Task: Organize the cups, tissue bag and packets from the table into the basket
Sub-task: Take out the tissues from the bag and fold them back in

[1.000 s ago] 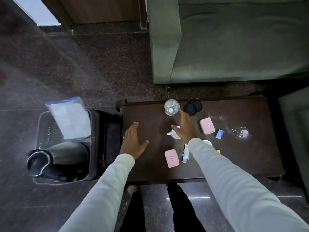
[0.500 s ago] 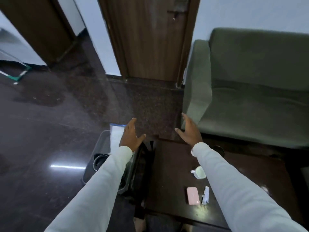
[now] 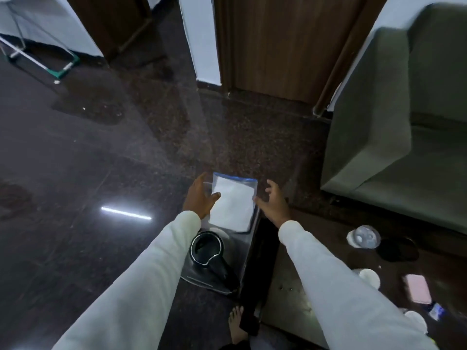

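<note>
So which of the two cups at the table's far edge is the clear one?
The clear cup, nearer the basket; the black cup sits just right of it.

Single head-worn view, forward and down, close above basket (image 3: 242, 251) and table (image 3: 290, 281).

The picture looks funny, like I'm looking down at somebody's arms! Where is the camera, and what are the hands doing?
The camera sits on a person's head, so you see what they see: their own two arms in white sleeves. There is no machine here, just bare hands. The left hand and right hand reach to either side of a clear bag with white tissue that stands in a basket on the floor. The left thumb touches the bag; the right hand is open beside it. A dark jug lies in the basket too. On the dark table at the right wait a clear cup, a black cup and a pink packet.
</note>
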